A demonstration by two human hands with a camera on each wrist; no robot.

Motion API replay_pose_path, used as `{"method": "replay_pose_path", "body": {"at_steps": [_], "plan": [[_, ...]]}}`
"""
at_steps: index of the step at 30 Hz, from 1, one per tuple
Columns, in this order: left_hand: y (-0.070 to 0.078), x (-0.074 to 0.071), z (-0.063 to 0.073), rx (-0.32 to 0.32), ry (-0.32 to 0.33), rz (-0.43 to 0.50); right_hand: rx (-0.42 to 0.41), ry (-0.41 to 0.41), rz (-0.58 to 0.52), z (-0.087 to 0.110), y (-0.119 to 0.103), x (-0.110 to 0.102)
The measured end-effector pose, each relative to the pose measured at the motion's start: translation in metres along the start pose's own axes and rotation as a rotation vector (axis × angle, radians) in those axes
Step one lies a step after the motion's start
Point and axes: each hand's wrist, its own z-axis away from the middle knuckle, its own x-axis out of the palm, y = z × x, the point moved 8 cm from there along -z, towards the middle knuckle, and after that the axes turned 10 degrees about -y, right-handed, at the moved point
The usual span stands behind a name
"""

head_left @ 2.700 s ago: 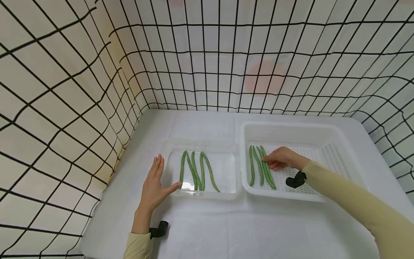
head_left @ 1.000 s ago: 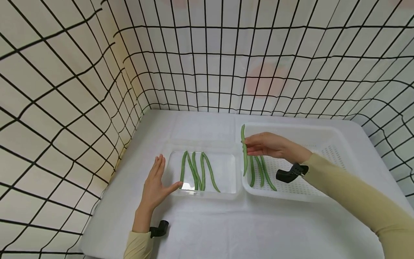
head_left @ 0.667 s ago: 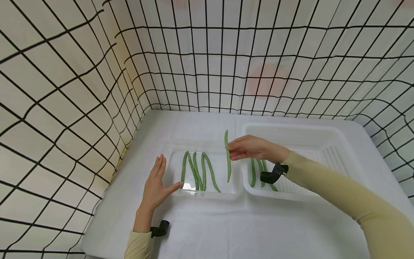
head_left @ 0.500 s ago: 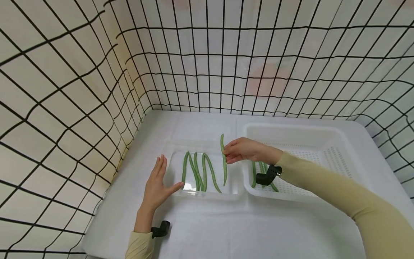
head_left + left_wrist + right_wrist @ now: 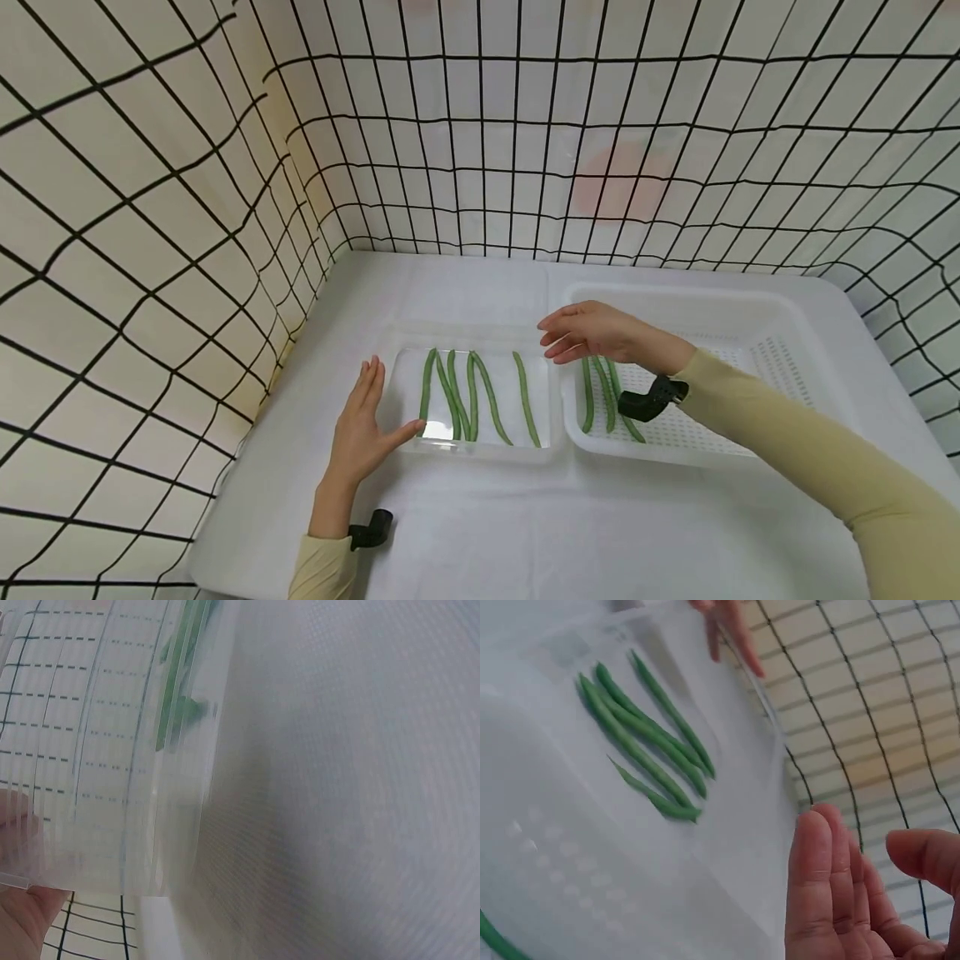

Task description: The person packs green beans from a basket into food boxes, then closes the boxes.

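Observation:
My left hand (image 5: 362, 435) rests with straight fingers at the left side of a clear plastic container (image 5: 468, 454), its thumb over the front rim. Several green beans (image 5: 425, 390) lie lengthwise in that container. A single green bean (image 5: 527, 400) lies apart from them near its right side. Over the border between container and white basket hovers my right hand (image 5: 596, 335), fingers loosely extended and holding nothing. In the right wrist view, thumb and fingers (image 5: 810, 885) stand apart. Three green beans (image 5: 606, 396) lie at the basket's left side, partly hidden by the hand and wrist camera.
The white perforated basket (image 5: 750, 293) stands right beside the container on a white-covered table (image 5: 480, 533). Black wire mesh (image 5: 525, 125) encloses the back and both sides. Each wrist carries a black camera (image 5: 371, 529).
My right hand took a green bean from the basket, carried it left and let it go in the clear container. It has since drawn back right and up. The left hand has stayed put.

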Motion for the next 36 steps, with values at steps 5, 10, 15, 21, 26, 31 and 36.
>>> {"method": "replay_pose_path", "body": {"at_steps": [5, 10, 15, 21, 26, 31, 36], "plan": [[0.000, -0.001, 0.000, -0.007, -0.007, -0.005, -0.003, 0.122, -0.011, 0.015, 0.005, -0.042], [-0.001, -0.001, 0.000, -0.017, -0.015, -0.005, 0.089, 0.156, 0.037, 0.024, 0.041, -0.075], [-0.002, 0.000, 0.001, -0.023, -0.020, -0.005, 0.216, 0.147, 0.090, 0.027, 0.092, -0.097], [-0.001, 0.000, 0.002, -0.016, -0.013, 0.000, 0.311, 0.156, 0.149, 0.027, 0.131, -0.105], [0.000, 0.000, 0.001, -0.013, -0.009, -0.003, 0.305, 0.198, 0.232, 0.024, 0.130, -0.096], [-0.001, 0.000, 0.000, -0.024, -0.015, 0.003, 0.241, 0.262, 0.359, 0.017, 0.117, -0.083], [-0.001, 0.001, 0.000, -0.023, -0.020, 0.010, 0.252, 0.292, 0.399, 0.013, 0.120, -0.078]]}}
